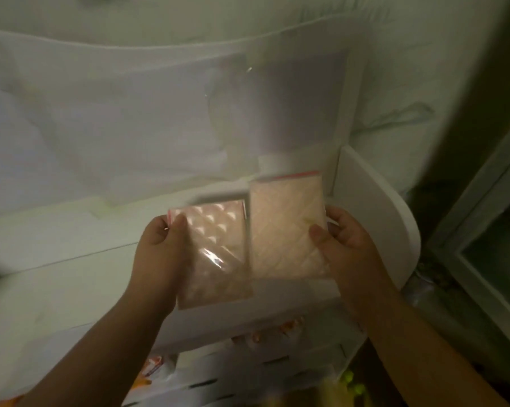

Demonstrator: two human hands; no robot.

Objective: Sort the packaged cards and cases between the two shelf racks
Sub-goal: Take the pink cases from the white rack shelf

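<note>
Pink quilted cases in clear plastic bags are held side by side above the white shelf rack [377, 207]. Her left hand [159, 242] pinches the glossy left case [215, 251] by its left edge; the right hand [344, 242] grips the paler right case [286, 227], thumb on its front. Lower tiers hold blurred orange packets [153, 368].

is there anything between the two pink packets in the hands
No. In the head view, the glossy pink quilted packet and matte pink quilted packet sit edge to edge.
</note>
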